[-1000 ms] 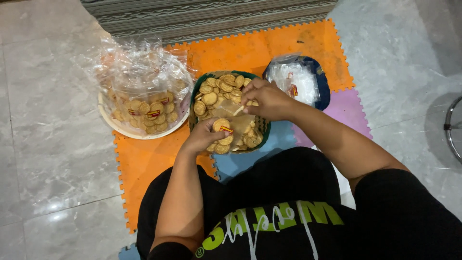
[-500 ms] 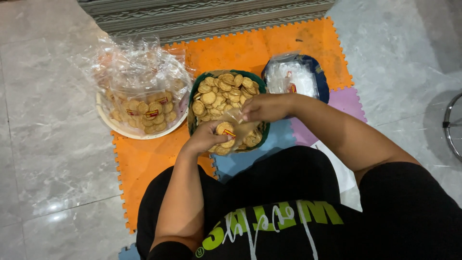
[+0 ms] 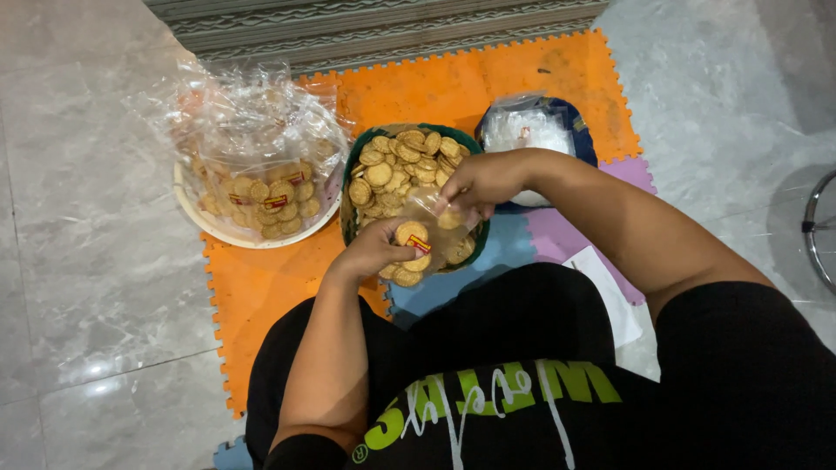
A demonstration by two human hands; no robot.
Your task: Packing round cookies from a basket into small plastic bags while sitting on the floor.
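A green bowl [image 3: 347, 165] heaped with round golden biscuits [image 3: 396, 170] sits on the foam mat in front of me. Over its near edge my left hand [image 3: 370, 252] grips a small clear plastic bag [image 3: 431, 228] that has a few biscuits and a red-and-yellow label inside. My right hand [image 3: 483, 181] pinches the bag's upper edge, with a biscuit at its fingertips.
A white bowl [image 3: 196, 218] at the left holds packed biscuit bags under crumpled clear plastic [image 3: 244, 122]. A dark blue bowl [image 3: 585, 144] with empty clear bags [image 3: 531, 130] stands at the right. Orange [image 3: 261, 287], blue and purple foam tiles cover a grey marble floor. White paper [image 3: 610, 292] lies by my right knee.
My right hand left the biscuit pile and came to the bag's mouth. The bag has lifted slightly toward me in my left hand.
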